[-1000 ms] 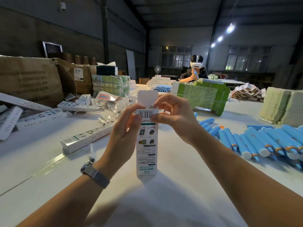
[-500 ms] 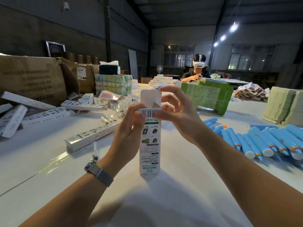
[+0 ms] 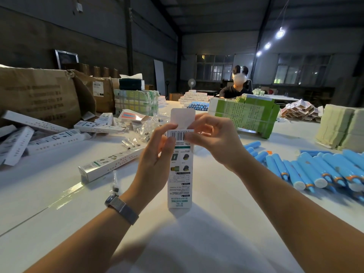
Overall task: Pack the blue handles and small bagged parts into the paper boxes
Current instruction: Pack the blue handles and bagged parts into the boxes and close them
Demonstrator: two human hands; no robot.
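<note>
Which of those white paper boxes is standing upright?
The box held in both hands, its top flap open; the other boxes lie flat on the table.

Operator, 2 bare forearms in view, no sleeves showing up to the frame edge. Left hand (image 3: 155, 160): no ring or glove seen. Left wrist carries 1 watch (image 3: 121, 207), grey metal mesh band, dark round case at the outer side. Right hand (image 3: 214, 142) and wrist: nothing worn.
</note>
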